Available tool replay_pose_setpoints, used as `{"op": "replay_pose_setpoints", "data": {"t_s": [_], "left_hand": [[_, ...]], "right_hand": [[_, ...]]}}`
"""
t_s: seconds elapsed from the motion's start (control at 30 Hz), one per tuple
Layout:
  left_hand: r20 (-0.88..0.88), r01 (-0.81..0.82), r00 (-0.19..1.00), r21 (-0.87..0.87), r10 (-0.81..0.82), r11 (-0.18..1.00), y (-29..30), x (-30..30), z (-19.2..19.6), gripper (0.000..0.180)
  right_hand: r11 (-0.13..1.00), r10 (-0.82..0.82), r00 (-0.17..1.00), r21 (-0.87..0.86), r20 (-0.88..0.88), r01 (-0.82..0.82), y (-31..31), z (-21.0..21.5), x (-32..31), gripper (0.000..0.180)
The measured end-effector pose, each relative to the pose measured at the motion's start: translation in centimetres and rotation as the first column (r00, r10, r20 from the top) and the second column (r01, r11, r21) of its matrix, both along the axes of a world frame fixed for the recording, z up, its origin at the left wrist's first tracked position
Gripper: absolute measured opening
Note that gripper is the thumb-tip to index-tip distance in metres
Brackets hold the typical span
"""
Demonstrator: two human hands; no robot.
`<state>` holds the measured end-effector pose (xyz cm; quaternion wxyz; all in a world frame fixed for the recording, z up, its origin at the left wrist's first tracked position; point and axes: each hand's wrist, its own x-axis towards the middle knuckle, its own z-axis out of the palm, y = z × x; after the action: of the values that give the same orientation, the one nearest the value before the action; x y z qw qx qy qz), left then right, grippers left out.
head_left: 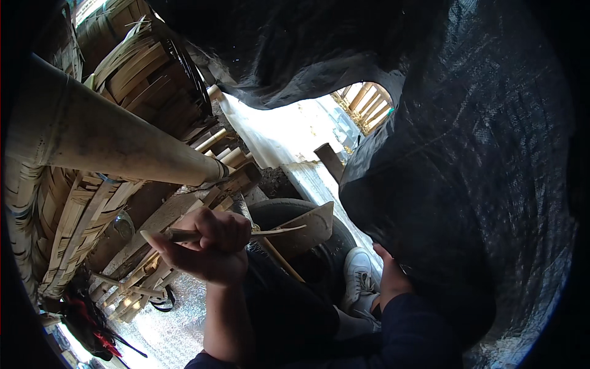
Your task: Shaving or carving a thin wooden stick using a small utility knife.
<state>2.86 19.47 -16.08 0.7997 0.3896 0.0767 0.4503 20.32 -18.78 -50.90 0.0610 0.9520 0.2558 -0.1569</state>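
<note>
Left hand (206,246), center-left of frame, fist closed on thin bamboo strip (276,231), prob. light, springy, sharp-edged, best gripped mid-length; right hand (390,280) lower right, mostly hidden by black tarp (467,154), grip can't tell.

Left hand (206,246) fisted, forearm upright; right hand (390,277) half hidden

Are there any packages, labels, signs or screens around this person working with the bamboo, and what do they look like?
None that I can make out: no package, label, sign or screen shows.
What is there: woven bamboo baskets at upper left, a thick bamboo pole across the left, a black tarp on the right.
The left hand grips a thin bamboo strip; the right hand is partly hidden by the tarp.
</note>
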Motion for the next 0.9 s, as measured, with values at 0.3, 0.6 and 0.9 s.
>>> {"op": "replay_pose_setpoints", "data": {"t_s": [0.3, 0.6, 0.9], "left_hand": [[-0.106, -0.064, 0.992, 0.041, 0.068, 0.997, -0.5, -0.1, 0.5, 0.063], [-0.124, -0.076, 0.990, -0.040, 0.071, 0.996, -0.7, 0.7, 0.2, 0.062], [-0.169, -0.116, 0.981, -0.094, 0.099, 0.989, -1.1, 0.4, 0.5, 0.066]], "right_hand": [[0.795, -0.018, 0.970, 0.585, -0.244, 0.162, 8.1, -0.2, 1.7, 0.057], [0.699, 0.092, 0.996, 0.712, -0.004, -0.061, 16.8, 7.7, 3.2, 0.045], [0.546, -0.511, 0.753, 0.833, 0.414, -0.088, 20.8, 12.8, 4.6, 0.048]]}}
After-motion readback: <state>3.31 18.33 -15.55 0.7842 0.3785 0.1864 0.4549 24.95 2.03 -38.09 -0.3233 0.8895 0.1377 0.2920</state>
